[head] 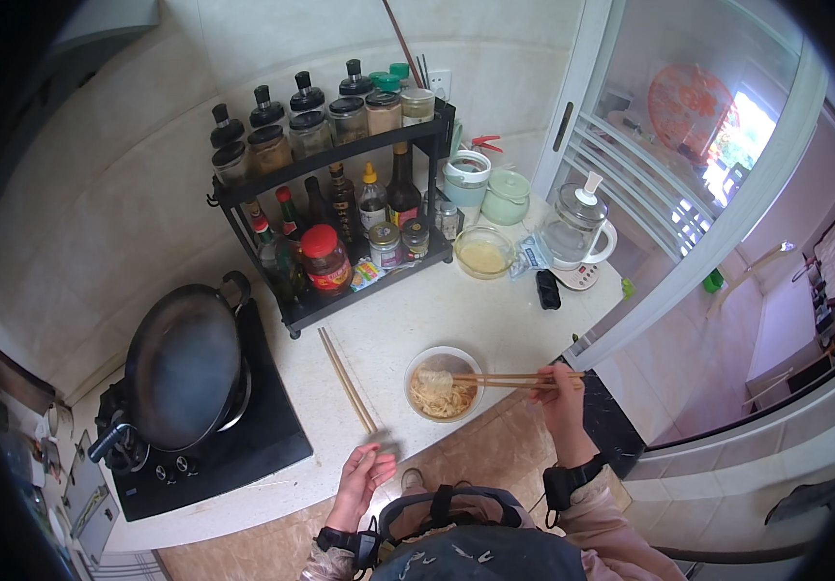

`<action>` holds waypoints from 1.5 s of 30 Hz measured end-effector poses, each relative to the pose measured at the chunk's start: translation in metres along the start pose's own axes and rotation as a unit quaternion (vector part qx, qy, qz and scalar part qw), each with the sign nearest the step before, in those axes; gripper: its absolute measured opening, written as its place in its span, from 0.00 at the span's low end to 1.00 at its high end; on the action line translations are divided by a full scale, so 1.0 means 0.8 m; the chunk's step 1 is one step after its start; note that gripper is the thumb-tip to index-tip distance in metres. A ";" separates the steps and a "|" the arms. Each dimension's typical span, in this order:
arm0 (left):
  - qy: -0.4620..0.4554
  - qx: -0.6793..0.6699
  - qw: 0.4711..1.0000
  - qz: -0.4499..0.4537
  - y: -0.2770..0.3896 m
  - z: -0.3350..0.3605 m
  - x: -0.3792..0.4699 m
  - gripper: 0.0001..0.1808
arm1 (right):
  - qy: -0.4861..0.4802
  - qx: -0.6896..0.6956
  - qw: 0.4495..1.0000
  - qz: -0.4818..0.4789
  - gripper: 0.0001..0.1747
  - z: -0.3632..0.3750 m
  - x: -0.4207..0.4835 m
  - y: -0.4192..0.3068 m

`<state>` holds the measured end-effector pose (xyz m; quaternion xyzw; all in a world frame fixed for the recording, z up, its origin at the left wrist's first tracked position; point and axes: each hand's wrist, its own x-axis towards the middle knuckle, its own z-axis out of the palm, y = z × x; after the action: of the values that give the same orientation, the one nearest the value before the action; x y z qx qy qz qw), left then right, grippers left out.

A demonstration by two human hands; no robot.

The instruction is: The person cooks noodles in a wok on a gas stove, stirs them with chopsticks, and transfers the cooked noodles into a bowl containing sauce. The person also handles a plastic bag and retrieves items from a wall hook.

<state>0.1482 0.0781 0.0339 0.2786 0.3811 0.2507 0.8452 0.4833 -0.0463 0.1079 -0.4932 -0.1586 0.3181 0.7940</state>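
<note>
My right hand (561,399) holds a pair of wooden chopsticks (505,380) that reach left into a white bowl (480,396). The bowl stands near the counter's front edge, and the chopstick tips are at the noodles (443,392) inside it. My left hand (365,476) hovers at the front edge, fingers loosely curled and apart, holding nothing. Just beyond it, a second pair of long wooden chopsticks (345,379) lies on the pale counter (388,327), left of the bowl.
A wok (185,367) sits on the black gas hob (265,436) at left. Behind stands a black two-tier rack (359,298) of jars and bottles. At back right are a glass bowl of yellowish liquid (485,258), a green lidded pot (506,196), a black object (548,290) and a glass kettle (575,232).
</note>
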 end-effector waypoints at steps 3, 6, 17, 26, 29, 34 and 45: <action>0.000 -0.002 1.000 0.000 -0.001 -0.001 0.001 0.12 | -0.047 -0.119 0.992 0.017 0.14 0.019 -0.009 -0.011; 0.002 -0.001 1.000 -0.001 -0.001 -0.003 0.002 0.12 | -0.091 -0.217 0.972 0.016 0.14 0.026 -0.009 -0.040; 0.008 0.001 1.000 -0.002 0.000 -0.007 0.002 0.12 | 0.076 -0.020 0.991 0.111 0.18 -0.062 0.035 0.082; 0.008 0.001 1.000 0.003 0.004 -0.011 0.001 0.13 | 0.115 0.151 0.974 0.123 0.17 -0.056 0.006 0.054; -0.001 -0.001 1.000 0.008 0.004 -0.009 0.003 0.13 | 0.115 0.113 0.983 0.090 0.17 -0.032 0.006 0.019; -0.015 -0.005 1.000 0.005 0.004 -0.008 0.008 0.13 | 0.096 0.106 0.989 0.043 0.17 -0.018 0.010 -0.006; -0.013 -0.008 1.000 0.006 0.008 -0.012 0.004 0.13 | -0.072 -0.182 0.980 -0.022 0.17 0.030 -0.007 -0.013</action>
<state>0.1409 0.0873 0.0313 0.2771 0.3661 0.2551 0.8509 0.4692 -0.0365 0.1283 -0.6020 -0.2814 0.3005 0.6842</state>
